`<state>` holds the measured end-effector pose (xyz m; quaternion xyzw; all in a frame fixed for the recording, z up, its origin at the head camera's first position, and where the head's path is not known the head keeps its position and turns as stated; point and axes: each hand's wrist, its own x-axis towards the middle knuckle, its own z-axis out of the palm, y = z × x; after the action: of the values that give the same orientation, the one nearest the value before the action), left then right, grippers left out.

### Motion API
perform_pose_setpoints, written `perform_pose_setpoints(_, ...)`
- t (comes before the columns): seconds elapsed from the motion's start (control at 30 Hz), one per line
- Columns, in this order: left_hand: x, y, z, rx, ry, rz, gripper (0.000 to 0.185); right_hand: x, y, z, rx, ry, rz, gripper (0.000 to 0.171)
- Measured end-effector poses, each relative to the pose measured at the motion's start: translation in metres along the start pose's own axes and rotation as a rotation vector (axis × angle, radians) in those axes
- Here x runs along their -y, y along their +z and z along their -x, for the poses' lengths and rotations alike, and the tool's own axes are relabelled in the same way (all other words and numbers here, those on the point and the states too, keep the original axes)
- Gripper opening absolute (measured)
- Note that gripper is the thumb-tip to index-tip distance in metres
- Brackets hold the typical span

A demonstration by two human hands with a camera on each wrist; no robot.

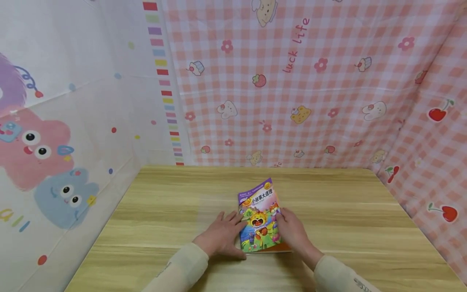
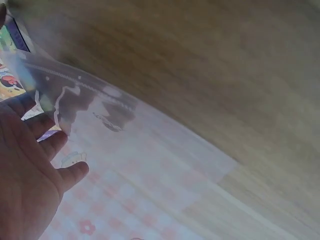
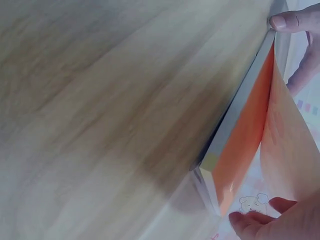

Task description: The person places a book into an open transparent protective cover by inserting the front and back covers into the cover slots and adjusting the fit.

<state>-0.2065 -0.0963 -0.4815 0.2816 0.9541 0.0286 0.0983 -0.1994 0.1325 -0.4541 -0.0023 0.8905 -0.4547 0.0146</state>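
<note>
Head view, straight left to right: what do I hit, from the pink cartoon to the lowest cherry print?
Pink cartoon → coloured-block stripe → left hand → book → right hand → lowest cherry print.

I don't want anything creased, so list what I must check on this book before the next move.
1. Book lying on the table: ok.
2. Front cover lifted off the orange page: ok, raised at its right side.
3. Right hand on the cover's right edge: ok.
4. Left hand at the book's left edge: ok.
5. Clear film away from the hands: not ok, it lies by the left fingers.
6. Film unattached to the book: cannot tell.
</note>
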Motion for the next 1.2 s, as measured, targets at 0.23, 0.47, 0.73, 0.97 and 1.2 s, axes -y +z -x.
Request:
perform_pose_setpoints(0.23,0.004,0.000,-0.002,0.020,-0.017,0.086,0.105,0.003,0.003,-0.003,-0.043,0.053,-0.043,0.031)
perform_pose_setpoints(0.47,0.009,-0.003,-0.007,-0.088,0.008,0.060,0.068,0.005,0.004,-0.002,-0.051,0.057,-0.099,0.032)
perform_pose_setpoints(0.73,0.005,-0.022,-0.014,-0.247,-0.034,0.270,0.049,0.018,0.007,0.008,0.006,0.060,-0.236,0.066)
perform_pose_setpoints(0.97,-0.003,-0.045,-0.027,-0.324,-0.112,0.717,0.042,0.022,0.012,0.009,0.067,-0.040,-0.344,0.077)
perform_pose_setpoints(1.2,-0.015,-0.068,-0.033,-0.335,-0.228,1.031,0.061,0.023,0.018,0.006,0.069,-0.060,-0.284,0.066)
